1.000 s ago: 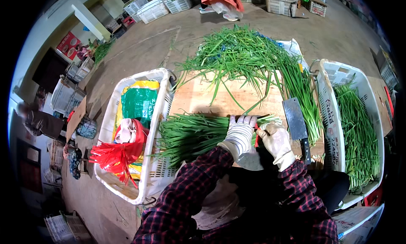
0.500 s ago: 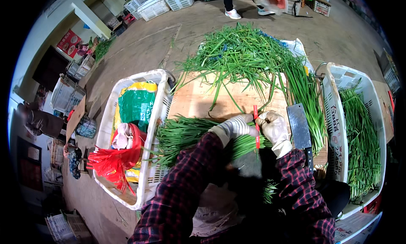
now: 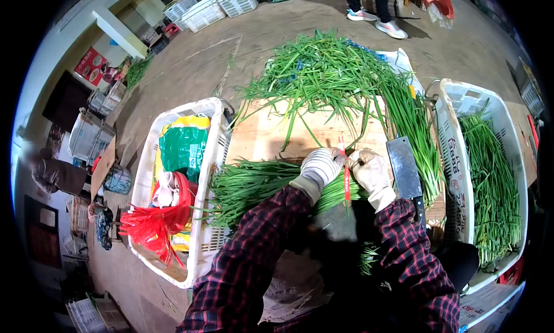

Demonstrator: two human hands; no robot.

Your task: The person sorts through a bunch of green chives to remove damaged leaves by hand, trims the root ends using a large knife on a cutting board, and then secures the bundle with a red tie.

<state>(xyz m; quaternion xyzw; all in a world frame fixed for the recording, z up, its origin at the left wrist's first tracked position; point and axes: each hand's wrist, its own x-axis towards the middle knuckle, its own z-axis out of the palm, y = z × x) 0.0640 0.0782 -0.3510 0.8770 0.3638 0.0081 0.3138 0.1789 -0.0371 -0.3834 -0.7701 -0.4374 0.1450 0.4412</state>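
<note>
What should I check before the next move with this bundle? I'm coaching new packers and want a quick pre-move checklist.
1. Left hand on the bundle of green stalks: ok.
2. Right hand at the red tie: ok.
3. Tie fully wrapped and fastened: cannot tell.
4. Cleaver lying flat on the wooden board, but close beside the right hand: not ok.
5. Room in the right crate: ok, only partly filled.
</note>
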